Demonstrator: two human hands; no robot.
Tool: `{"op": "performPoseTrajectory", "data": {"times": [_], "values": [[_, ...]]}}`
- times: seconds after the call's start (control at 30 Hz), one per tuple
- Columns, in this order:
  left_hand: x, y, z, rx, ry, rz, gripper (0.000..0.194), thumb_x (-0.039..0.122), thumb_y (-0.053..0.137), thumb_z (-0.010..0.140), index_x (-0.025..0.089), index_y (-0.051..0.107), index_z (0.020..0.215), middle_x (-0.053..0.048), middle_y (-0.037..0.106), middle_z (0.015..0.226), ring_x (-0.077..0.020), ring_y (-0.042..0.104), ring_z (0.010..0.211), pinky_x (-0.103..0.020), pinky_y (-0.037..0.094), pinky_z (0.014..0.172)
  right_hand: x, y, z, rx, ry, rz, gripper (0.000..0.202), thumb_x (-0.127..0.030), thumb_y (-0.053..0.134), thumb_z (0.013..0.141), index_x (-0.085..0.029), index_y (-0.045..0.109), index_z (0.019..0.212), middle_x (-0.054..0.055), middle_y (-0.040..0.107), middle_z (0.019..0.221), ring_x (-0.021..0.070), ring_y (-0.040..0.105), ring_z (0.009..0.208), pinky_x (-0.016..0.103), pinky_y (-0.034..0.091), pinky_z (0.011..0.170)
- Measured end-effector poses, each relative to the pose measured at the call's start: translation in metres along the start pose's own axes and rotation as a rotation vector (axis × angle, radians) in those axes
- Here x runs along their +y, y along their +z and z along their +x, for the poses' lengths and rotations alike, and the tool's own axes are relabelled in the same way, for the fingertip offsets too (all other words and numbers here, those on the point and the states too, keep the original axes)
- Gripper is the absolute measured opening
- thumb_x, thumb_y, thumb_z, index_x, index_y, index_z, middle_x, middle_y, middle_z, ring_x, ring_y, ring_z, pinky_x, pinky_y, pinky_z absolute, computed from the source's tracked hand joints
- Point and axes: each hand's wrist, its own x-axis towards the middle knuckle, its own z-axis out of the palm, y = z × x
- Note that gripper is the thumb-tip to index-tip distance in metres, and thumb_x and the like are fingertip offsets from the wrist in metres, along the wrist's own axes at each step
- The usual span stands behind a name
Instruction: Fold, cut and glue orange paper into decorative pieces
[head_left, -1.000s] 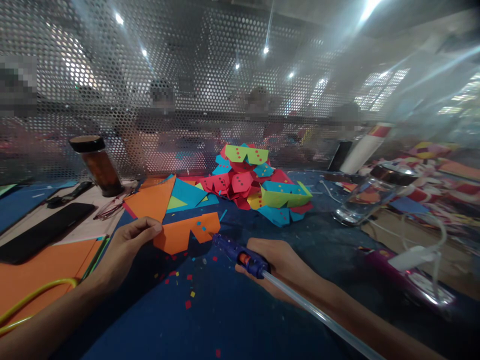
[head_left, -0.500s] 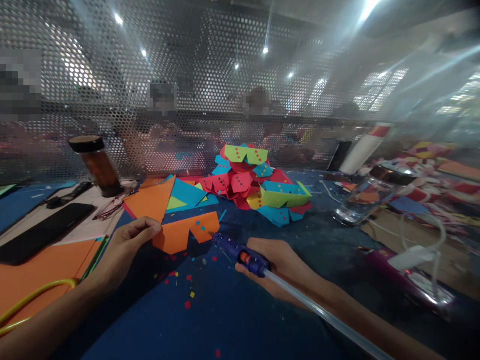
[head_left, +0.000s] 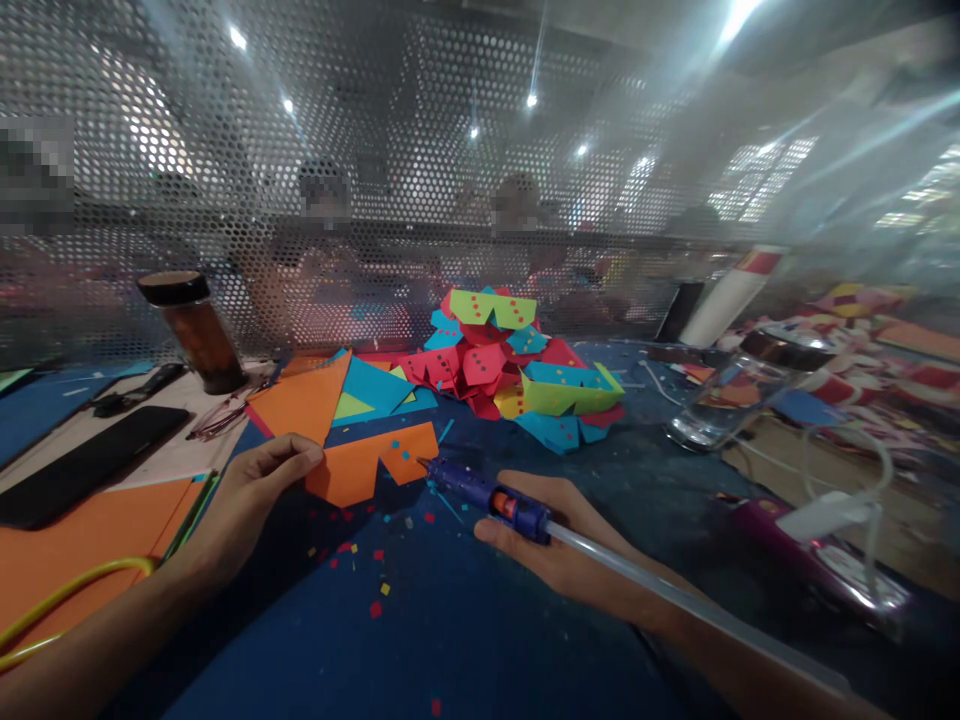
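My left hand (head_left: 262, 490) pinches the left end of an orange paper piece (head_left: 349, 478), cut with a notch in its lower edge like a pair of paper glasses. Two small blue squares show on its right half. In my right hand (head_left: 555, 525) is a blue glue gun (head_left: 472, 490), a long clear glue stick (head_left: 637, 565) running out of its back. The nozzle points left at the right end of the orange piece; whether it touches the paper I cannot tell. Small coloured paper squares (head_left: 379, 555) lie scattered below, on the dark blue table.
Behind the orange piece rises a pile of coloured paper glasses (head_left: 487, 365). Orange and blue sheets (head_left: 307, 395), a black phone (head_left: 94, 465), a brown jar (head_left: 199, 335) and yellow-handled scissors (head_left: 75, 575) are at left. A clear jar (head_left: 739, 395) and a purple device (head_left: 817, 550) stand right.
My right hand has shifted slightly right, and the glue gun now lies flatter, its nozzle a little higher and its back end further right. My left hand and the orange piece have hardly moved.
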Motion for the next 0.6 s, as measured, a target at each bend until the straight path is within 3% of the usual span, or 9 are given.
{"op": "performPoseTrajectory", "data": {"times": [0.4, 0.6], "values": [[0.002, 0.0, 0.003, 0.1, 0.011, -0.011, 0.03, 0.046, 0.08, 0.069, 0.019, 0.069, 0.07, 0.002, 0.059, 0.069, -0.0127, 0.052, 0.065, -0.02, 0.042, 0.058, -0.001, 0.004, 0.002, 0.034, 0.073, 0.009, 0.036, -0.048, 0.061, 0.088, -0.021, 0.044, 0.07, -0.005, 0.038, 0.065, 0.0101, 0.037, 0.057, 0.022, 0.033, 0.049], [0.002, -0.002, 0.007, 0.192, 0.047, -0.054, 0.029, 0.046, 0.08, 0.065, 0.02, 0.068, 0.066, 0.002, 0.059, 0.065, -0.0127, 0.052, 0.062, -0.021, 0.043, 0.057, 0.012, 0.008, -0.002, 0.127, 0.094, -0.083, 0.031, -0.051, 0.063, 0.086, -0.022, 0.058, 0.076, -0.002, 0.051, 0.066, 0.0133, 0.049, 0.06, 0.023, 0.041, 0.05]]}}
